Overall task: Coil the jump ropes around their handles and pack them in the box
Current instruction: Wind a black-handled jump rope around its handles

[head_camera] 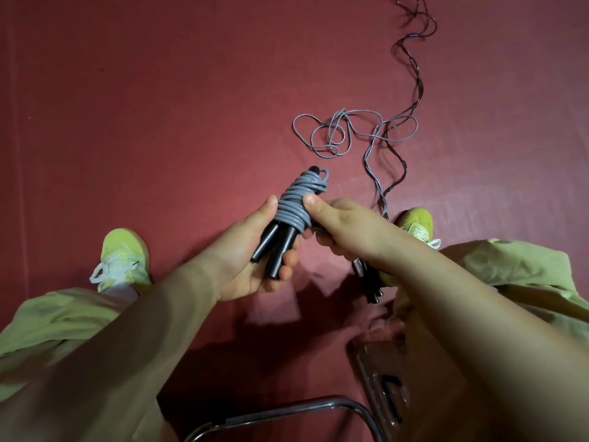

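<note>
You are gripping two black cylindrical handles (pixel 276 247) in your left hand (pixel 251 260), fingers wrapped beneath them, thumb along the grey cord coil (pixel 298 199) wound around their upper ends. Your right hand (pixel 344 229) is pinching that coil, thumb on top, fingers closed underneath. Ahead, a loose grey cord (pixel 338 132) is lying in tangled loops on the dark red floor (pixel 159 106), crossing a dark braided cord (pixel 414 59) trailing to the top edge. More black handles (pixel 371 285) are lying beside your right yellow shoe (pixel 416 223); their number is unclear. Open floor is lying left. A clear plastic box (pixel 382 378) and a chrome tube frame (pixel 287 409) are sitting near the bottom edge.
</note>
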{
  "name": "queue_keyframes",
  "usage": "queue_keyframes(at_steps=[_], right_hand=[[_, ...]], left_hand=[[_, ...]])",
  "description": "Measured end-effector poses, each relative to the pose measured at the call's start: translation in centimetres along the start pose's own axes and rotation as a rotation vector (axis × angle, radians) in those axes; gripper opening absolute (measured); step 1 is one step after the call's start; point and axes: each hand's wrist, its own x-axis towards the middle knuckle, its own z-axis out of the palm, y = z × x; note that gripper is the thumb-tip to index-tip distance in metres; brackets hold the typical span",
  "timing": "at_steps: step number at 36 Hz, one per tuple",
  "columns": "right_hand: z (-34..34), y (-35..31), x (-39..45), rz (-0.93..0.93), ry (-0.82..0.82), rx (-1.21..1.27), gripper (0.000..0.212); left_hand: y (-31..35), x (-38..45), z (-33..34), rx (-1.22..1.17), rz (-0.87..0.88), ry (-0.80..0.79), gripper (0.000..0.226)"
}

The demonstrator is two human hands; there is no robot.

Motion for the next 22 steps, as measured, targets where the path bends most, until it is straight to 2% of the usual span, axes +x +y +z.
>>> queue_keyframes(at_steps=[3, 8, 14, 18, 22], right_hand=[[0.04, 0.15, 0.16, 0.025, 0.025, -0.055, 0.056], [0.42, 0.15, -0.05, 0.040, -0.006, 0.131, 0.048], [0.72, 0.28, -0.02, 0.057, -0.014, 0.164, 0.050], [0.85, 0.61, -0.19, 0.076, -0.048, 0.148, 0.053], [0.82, 0.61, -0.38, 0.118, -0.022, 0.148, 0.057]], left_hand=[[-0.03, 0.13, -0.03, 0.101, 0.058, 0.071, 0.066], [0.02, 0.18, 0.08, 0.182, 0.167, 0.165, 0.063], [-0.10, 0.36, -0.22, 0.308, 0.222, 0.253, 0.057], [-0.50, 0.44, -0.15, 0.446, 0.241, 0.280, 0.048], [-0.96, 0.48, 0.10, 0.523, 0.289, 0.294, 0.049]])
